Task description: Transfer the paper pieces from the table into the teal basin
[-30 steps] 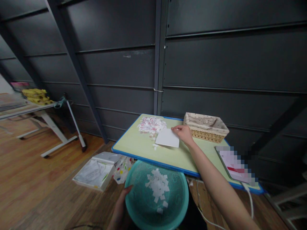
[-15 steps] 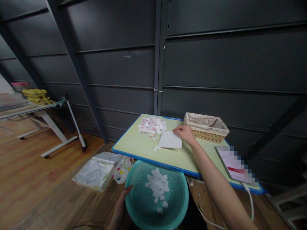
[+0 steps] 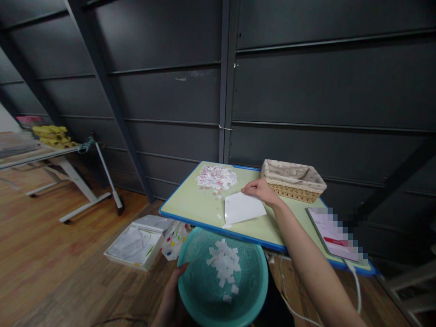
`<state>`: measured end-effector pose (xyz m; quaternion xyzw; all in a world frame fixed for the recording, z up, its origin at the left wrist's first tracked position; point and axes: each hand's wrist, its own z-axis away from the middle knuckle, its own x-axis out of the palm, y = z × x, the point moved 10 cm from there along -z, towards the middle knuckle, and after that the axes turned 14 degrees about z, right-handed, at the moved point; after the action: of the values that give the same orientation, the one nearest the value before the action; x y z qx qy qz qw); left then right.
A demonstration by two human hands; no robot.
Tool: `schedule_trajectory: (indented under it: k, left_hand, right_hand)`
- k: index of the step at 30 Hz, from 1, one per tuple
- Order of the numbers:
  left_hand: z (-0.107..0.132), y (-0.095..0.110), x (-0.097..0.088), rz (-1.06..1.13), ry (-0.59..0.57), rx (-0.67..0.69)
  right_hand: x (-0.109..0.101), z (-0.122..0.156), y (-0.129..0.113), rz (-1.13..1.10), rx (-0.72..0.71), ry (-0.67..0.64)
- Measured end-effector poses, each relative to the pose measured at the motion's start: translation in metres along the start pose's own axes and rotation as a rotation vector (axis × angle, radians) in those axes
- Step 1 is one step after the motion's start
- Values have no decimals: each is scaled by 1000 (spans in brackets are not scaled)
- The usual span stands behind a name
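Note:
My right hand (image 3: pixel 260 191) pinches the upper edge of a white card (image 3: pixel 243 209), which is tilted over the table top. A few small white scraps (image 3: pixel 226 225) lie at the card's lower left corner. With its fingers closed on the rim, my left hand (image 3: pixel 175 284) holds a teal plastic basket (image 3: pixel 190 290) below the table's front edge. Small square white paper pieces (image 3: pixel 225 263) lie heaped inside the basket. Farther back on the table is a pile of white and pinkish paper bits (image 3: pixel 217 177).
The pale green table top (image 3: pixel 190 204) has a blue edge. A cloth-lined wicker basket (image 3: pixel 294 193) stands at its back right, near a tablet (image 3: pixel 332 236) with a white cable (image 3: pixel 357 290). On the floor at left sit an open white box (image 3: pixel 136 245) and a dotted plastic bag (image 3: pixel 174 240).
The white card has swung nearer to me and tilted, its lower edge now closer to the table's front. My left hand and the teal basket have stayed in place.

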<state>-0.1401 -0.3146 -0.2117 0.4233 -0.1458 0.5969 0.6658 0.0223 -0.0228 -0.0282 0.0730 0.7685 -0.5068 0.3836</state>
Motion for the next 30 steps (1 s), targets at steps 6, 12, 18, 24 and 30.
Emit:
schedule_trajectory:
  k: [6, 12, 18, 24, 30]
  left_hand:
    - [-4, -1, 4, 39, -25, -8]
    - [-8, -3, 0, -11, -71, -22]
    - [-7, -2, -1, 11, -47, -12]
    - [-7, -2, 1, -25, -76, -1]
    - [-2, 0, 7, 32, -55, 3]
  right_hand:
    - [-2, 1, 4, -24, 23, 0]
    - [9, 1, -1, -9, 6, -35]
    - [26, 3, -6, -106, -6, -132]
    - [6, -2, 6, -113, 71, 96]
    - [16, -3, 5, -36, 20, 16]
